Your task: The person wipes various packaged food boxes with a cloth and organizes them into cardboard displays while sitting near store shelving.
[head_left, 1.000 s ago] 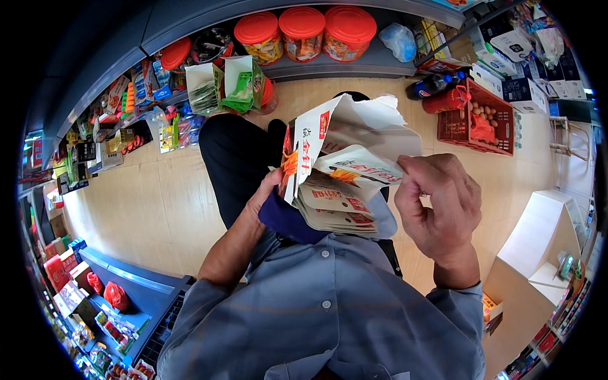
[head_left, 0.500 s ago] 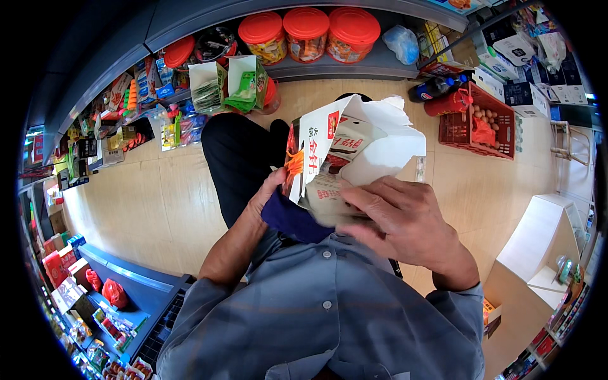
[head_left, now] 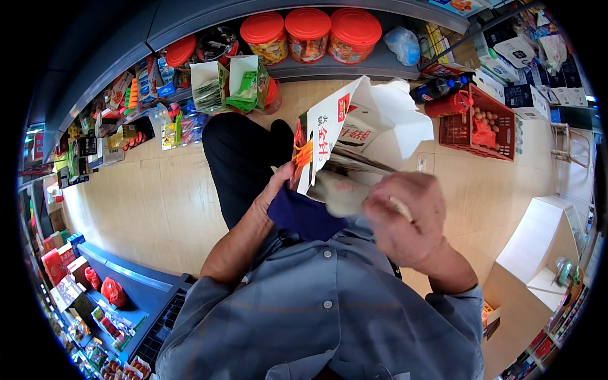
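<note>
In front of my chest is an open cardboard food box (head_left: 320,136), white with red and black lettering, its torn flap standing up on the far side. My left hand (head_left: 277,183) grips the box by its left side, with a dark blue cloth (head_left: 304,216) hanging just under the hand. Flat packets (head_left: 354,158) show inside the box. A pale packet (head_left: 342,193), blurred, sticks out at the near side of the opening. My right hand (head_left: 410,215) is closed at this packet's right end, fingers curled, with a pale edge showing between them.
Red-lidded tubs (head_left: 308,35) line the shelf ahead. Two open cartons of green packets (head_left: 247,88) stand ahead to the left. On the floor to the right are a red crate (head_left: 497,136) with eggs and dark bottles (head_left: 434,90). A low blue shelf (head_left: 136,285) lies near left.
My right hand has curled its fingers shut and shifted right. The box has tipped and moved slightly right, and more packets show inside it.
</note>
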Motion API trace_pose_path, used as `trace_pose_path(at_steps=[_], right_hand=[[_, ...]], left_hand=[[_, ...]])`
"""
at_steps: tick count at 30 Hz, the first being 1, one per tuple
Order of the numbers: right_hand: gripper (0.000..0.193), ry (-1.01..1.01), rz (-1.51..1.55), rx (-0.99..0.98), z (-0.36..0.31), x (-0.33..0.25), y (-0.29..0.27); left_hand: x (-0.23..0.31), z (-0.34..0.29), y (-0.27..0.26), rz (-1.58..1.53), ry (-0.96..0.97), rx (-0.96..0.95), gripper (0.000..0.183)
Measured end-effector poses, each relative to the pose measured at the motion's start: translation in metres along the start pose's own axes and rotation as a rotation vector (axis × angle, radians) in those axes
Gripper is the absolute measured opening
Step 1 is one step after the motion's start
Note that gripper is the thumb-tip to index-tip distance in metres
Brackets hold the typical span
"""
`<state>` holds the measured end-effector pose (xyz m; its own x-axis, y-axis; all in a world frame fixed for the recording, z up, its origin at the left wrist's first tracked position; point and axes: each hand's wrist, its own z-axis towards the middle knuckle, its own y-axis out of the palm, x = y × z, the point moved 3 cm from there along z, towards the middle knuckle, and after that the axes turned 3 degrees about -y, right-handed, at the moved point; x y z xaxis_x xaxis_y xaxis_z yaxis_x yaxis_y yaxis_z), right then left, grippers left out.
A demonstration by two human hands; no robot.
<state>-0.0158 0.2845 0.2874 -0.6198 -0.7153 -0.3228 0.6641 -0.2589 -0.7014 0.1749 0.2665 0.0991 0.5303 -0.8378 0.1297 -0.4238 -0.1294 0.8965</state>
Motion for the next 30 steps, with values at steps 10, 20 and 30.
trace_pose_path(at_steps=[10,20,30], right_hand=[[0.027,0.328,0.359,-0.221,-0.004,-0.003,0.008],[0.032,0.275,0.034,-0.076,-0.005,0.001,0.003],[0.038,0.229,0.315,-0.073,0.004,0.006,-0.014]], left_hand=[[0.003,-0.007,-0.011,-0.021,-0.012,-0.045,0.080],[0.005,-0.009,0.004,-0.027,-0.025,-0.099,0.090],[0.006,-0.005,0.009,-0.014,0.013,-0.104,0.091]])
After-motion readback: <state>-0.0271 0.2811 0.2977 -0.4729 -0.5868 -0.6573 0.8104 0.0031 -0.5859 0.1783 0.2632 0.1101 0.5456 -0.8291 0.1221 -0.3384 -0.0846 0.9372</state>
